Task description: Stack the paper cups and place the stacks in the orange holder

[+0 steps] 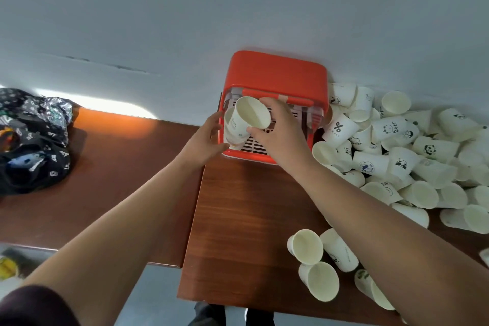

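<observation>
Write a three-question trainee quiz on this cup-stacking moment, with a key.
1. True or false: the right hand holds the cup stack at the orange holder.
2. The loose cup pile on the table lies: A) left of the holder, B) right of the holder, C) inside the holder.
3. Fill in: the left hand reaches toward the holder's ____ edge.

Key: 1 true; 2 B; 3 left.
</observation>
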Available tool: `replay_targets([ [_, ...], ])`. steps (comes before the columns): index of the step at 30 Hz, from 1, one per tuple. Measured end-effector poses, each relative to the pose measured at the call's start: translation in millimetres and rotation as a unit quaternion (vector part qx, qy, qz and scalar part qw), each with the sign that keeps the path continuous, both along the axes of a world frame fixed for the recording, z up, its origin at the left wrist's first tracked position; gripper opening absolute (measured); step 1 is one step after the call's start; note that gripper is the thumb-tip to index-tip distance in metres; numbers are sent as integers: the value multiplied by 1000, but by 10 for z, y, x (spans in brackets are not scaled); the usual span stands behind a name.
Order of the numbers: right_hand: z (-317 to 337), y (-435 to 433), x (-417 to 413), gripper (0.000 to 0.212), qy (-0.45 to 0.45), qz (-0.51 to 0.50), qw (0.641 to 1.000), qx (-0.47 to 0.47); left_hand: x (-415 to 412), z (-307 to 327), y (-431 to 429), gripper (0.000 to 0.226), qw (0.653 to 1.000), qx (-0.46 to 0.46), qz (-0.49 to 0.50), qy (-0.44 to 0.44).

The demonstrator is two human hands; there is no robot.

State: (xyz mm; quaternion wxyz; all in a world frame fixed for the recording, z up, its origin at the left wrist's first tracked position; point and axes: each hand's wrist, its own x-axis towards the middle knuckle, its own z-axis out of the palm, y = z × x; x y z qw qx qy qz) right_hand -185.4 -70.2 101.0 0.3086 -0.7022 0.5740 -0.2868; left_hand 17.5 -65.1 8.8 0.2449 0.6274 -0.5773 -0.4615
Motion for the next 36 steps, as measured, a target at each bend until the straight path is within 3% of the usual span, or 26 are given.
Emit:
replay_targets([
  [10,-215,-104,209,66,121,24,990,-71,85,-110,17,68,997,33,49,41],
  [15,-418,-124,201,73,188,57,980,3,30,-142,5,54,997,27,37,55],
  [21,-499,-178,118,76,143,51,985,82,-33,-187,-30,60,997,32,37,52],
  [26,-733,-222,42,83,10,32,979,202,-119,-229,-57,59,996,42,63,56],
  [32,-938,-370,7,71,-34,6,979,201,-224,-297,-116,43,997,1,75,-3],
  [36,-996,-542,-10,68,-65,-7,980,188,-297,-361,-277,47,995,-13,100,-10],
])
